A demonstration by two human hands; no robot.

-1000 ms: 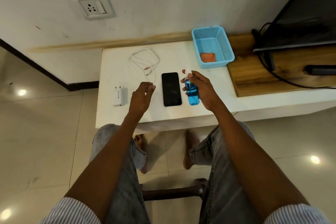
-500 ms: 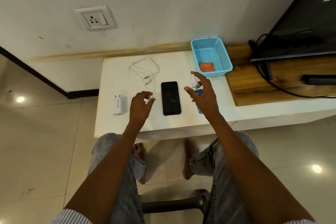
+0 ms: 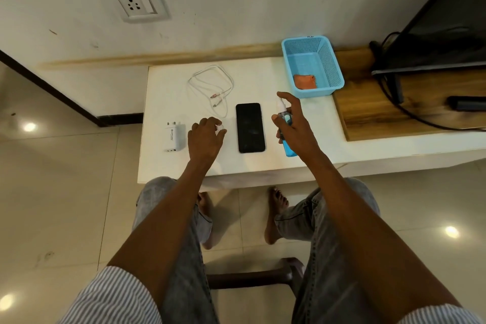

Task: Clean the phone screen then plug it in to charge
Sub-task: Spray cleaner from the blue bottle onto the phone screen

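Right hand [image 3: 297, 126] is gripping the spray bottle [image 3: 286, 123] right of the phone [image 3: 249, 127]; left hand [image 3: 206, 137] is pinching a small white cap [image 3: 220, 127]. Overspray risks wetting ports.

only lettering i can spot is a dark vertical brand name printed on the white plastic charger brick [image 3: 173, 137] lying on the bench, but it's too small and blurry to read properly. nothing else carries legible text.
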